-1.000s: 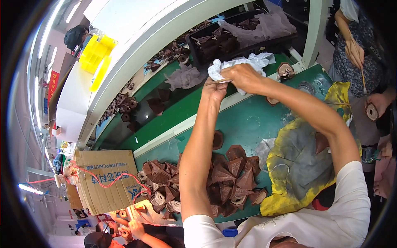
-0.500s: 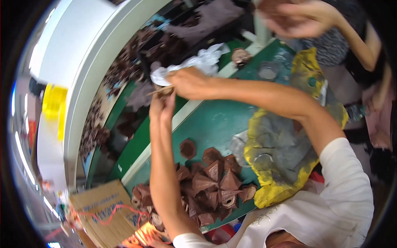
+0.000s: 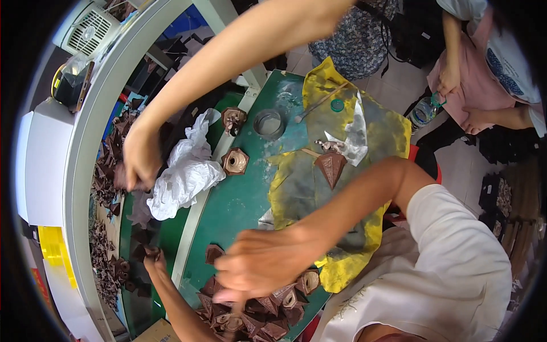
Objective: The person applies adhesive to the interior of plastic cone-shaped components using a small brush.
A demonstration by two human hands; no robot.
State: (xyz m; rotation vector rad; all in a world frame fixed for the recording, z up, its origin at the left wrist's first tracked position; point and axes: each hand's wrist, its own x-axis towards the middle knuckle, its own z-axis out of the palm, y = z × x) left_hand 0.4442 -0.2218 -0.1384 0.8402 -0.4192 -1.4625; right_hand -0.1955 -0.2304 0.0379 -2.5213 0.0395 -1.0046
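My left hand (image 3: 155,263) reaches over the dark green strip on the left, its fingers closed round a dark brown faceted piece (image 3: 150,251). My right hand (image 3: 259,265) hovers above a heap of brown faceted hollow pieces (image 3: 268,310) at the table's near edge. Its fingers are bent and smeared by motion, so I cannot tell whether it holds anything. One single brown piece (image 3: 213,253) lies just beyond the heap. On the yellow and grey stained cloth (image 3: 364,239) rests a pointed brown piece (image 3: 331,169) beside a thin wooden stick (image 3: 310,153).
Another person's arm (image 3: 239,62) crosses from the top, its blurred hand over brown pieces at left. Crumpled white plastic (image 3: 185,171), two hollow brown pieces (image 3: 235,162) and a cup of grey stuff (image 3: 269,124) lie farther off. Someone sits at upper right near a bottle (image 3: 423,113).
My hands, together earlier around a small piece and a thin stick, have parted; the right came back over the heap. The view shifted. The other person's hand swung from upper right to the left.
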